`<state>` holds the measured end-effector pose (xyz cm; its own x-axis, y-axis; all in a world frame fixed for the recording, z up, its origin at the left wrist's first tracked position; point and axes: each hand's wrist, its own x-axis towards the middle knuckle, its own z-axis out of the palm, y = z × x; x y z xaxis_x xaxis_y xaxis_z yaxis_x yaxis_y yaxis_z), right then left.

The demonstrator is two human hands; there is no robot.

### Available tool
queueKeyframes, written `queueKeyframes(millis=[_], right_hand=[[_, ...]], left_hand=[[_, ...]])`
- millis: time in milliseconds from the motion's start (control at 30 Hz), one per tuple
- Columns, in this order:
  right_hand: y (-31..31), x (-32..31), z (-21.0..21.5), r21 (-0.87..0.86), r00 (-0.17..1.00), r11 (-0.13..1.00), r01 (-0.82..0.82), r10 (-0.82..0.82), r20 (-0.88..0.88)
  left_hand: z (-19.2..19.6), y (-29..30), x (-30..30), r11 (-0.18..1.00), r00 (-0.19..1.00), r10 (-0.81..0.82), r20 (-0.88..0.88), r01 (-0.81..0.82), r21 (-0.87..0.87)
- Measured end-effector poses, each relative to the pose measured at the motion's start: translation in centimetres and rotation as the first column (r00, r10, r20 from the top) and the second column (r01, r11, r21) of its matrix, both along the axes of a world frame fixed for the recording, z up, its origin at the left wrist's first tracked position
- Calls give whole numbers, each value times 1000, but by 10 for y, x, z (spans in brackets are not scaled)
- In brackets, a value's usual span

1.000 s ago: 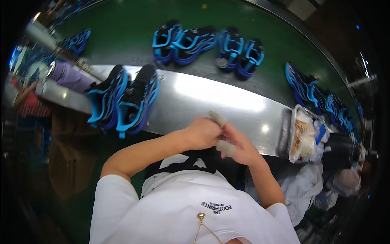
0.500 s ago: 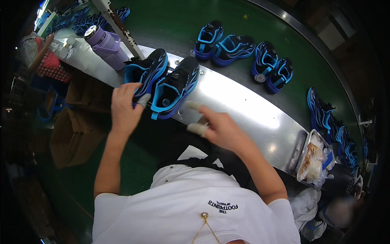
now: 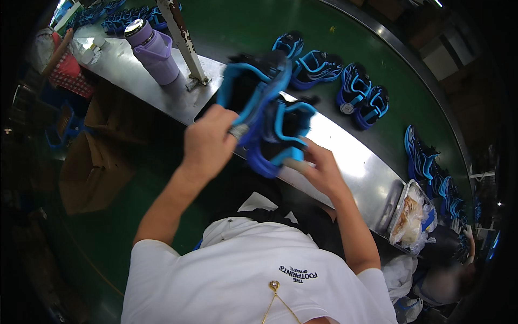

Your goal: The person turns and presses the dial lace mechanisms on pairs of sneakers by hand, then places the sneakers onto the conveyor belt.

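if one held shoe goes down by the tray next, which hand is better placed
Probably the right hand: it grips one shoe at the heel and is nearer the tray. The left hand holds the other shoe farther away, toward the purple bottle.

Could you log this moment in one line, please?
left hand: gripping blue-black shoe | right hand: gripping second shoe | purple bottle: on metal bench

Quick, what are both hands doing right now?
Left hand: closed on a black-and-blue shoe, gripping near its heel.
Right hand: closed on the other shoe of the two, fingers at its heel.
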<state>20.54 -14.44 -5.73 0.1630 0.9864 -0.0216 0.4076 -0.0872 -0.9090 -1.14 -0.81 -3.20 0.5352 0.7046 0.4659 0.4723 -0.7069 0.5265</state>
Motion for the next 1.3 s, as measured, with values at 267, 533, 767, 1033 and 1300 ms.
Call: queueKeyframes(millis=[267, 533, 767, 1033, 1300], right_hand=[[-117, 11, -38, -99, 947, 991, 90, -55, 316], [-125, 10, -25, -139, 973, 979, 148, -119, 198], [-130, 12, -9, -175, 958, 977, 124, -72, 279], [-145, 37, 8, 12, 938, 956, 293, -290, 189], [-92, 60, 6, 132, 837, 978, 160, -205, 507]], left_hand=[[-63, -79, 65, 875, 919, -393, -25, 366, -317], [-116, 52, 25, 970, 960, 198, -195, -221, -104], [-162, 93, 36, 904, 867, 257, -426, -371, -212], [-155, 86, 39, 910, 863, 279, -420, -378, -171], [-48, -26, 105, 766, 773, -633, 33, 632, -118]])
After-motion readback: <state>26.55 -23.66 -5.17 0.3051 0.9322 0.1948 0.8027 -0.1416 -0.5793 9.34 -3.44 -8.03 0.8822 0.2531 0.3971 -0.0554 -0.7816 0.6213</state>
